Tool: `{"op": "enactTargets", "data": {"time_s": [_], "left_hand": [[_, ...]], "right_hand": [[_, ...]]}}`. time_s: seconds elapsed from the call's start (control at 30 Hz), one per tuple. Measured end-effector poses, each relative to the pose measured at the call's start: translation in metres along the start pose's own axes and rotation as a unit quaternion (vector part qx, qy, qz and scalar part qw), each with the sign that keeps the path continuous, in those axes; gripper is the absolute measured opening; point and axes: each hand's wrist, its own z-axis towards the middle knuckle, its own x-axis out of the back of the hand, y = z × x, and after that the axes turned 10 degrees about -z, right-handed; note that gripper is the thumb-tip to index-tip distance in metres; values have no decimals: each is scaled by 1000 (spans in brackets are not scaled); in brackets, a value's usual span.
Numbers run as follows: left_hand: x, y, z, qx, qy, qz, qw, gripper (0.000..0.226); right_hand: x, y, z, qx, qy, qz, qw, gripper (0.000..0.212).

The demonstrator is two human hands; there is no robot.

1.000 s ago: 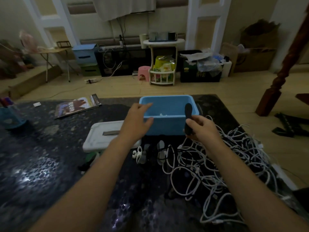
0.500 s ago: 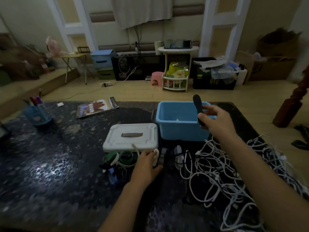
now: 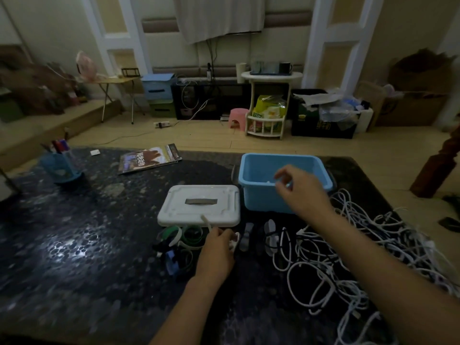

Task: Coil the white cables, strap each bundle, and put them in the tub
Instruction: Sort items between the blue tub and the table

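A tangled heap of white cables [image 3: 348,260] lies on the dark table at the right. The blue tub [image 3: 261,200] stands behind it, open; little of its inside shows. Just left of the cables lies a pile of coloured straps [image 3: 189,236], in front of the white lid [image 3: 199,210]. My left hand [image 3: 219,252] rests at that pile, its fingertips curled and pinching a white strap [image 3: 235,241]. Over the tub's front rim hovers my right hand [image 3: 298,192], with loosely bent fingers and nothing in it.
A magazine [image 3: 149,159] lies at the table's far edge and a blue pen cup [image 3: 62,168] stands far left. A dark wooden post [image 3: 438,165] rises beyond the table's right corner. Furniture and boxes line the far wall.
My right hand held a black strap over the tub; now it is empty and lower at the rim. My left hand dropped from the tub to the strap pile and pinches a white strap.
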Motion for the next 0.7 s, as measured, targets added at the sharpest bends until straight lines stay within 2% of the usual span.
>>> {"op": "enactTargets", "data": {"time_s": [0.07,0.17,0.27,0.4,0.5,0.6,0.7], "left_hand": [[3,3,-6,1,-1,13,1000,19],[7,5,-14,18,-3,12,1000,18],[11,4,-20,41,-19,-11,999,25],[18,2,-22,57,-21,0,998,36],[20,2,-22,59,-33,-3,998,38],[21,3,-20,51,-34,-9,998,36],[23,5,-18,52,-26,-17,998,35]], "right_hand": [[-18,-1,-24,9,-58,-34,998,10],[-42,5,-38,-21,-168,-93,981,24],[-55,11,-36,-42,-216,-130,967,35],[-61,16,-28,-96,-251,-98,958,38],[-64,17,-29,-105,-271,-99,952,32],[-64,16,-34,-128,-241,-48,961,25],[-55,15,-40,-157,-192,2,969,29]]}}
